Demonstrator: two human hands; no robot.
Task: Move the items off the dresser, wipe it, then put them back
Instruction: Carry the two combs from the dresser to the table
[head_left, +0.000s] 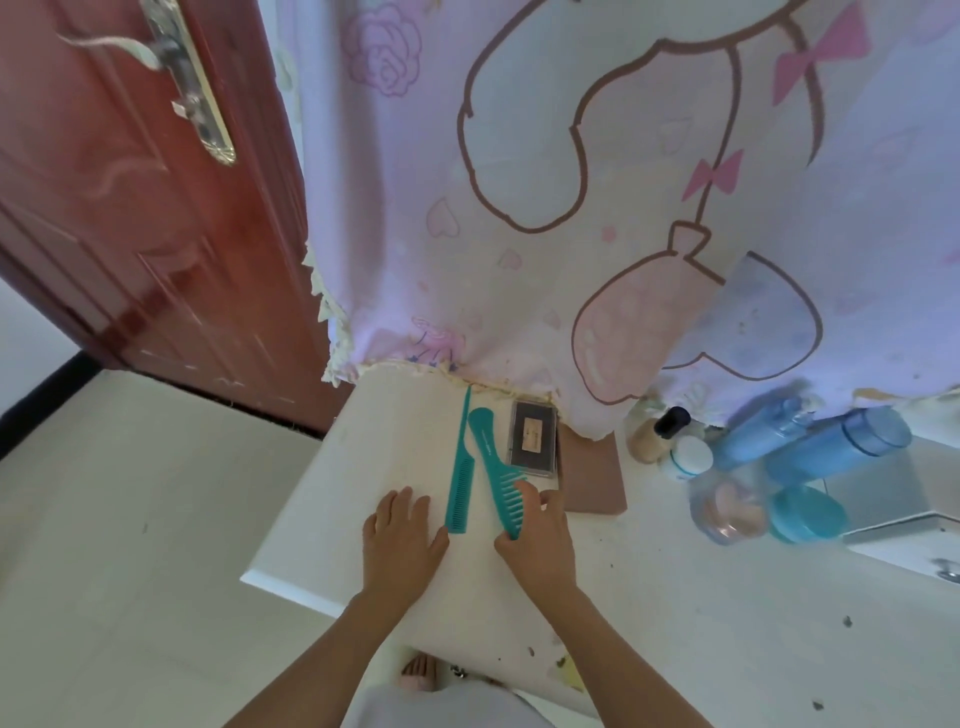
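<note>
Dresser (311, 519) bears left hand (402, 535) flat, fingers straight; right hand (537, 535) seemingly pinches wide-tooth comb (491, 462) in curled fingers.

White dresser (675, 597) — combs (458, 483) (teal), bottles (831, 452), jars (805, 514)

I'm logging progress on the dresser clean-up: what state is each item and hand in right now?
Tail comb: flat on the dresser, not held.
Wide-tooth comb: on the dresser, toothed end gripped.
Left hand: open, flat on the dresser.
Right hand: gripping the wide-tooth comb.
Dark case: closed, lying flat.
Blue bottles: capped.
Teal jar: lidded.
</note>
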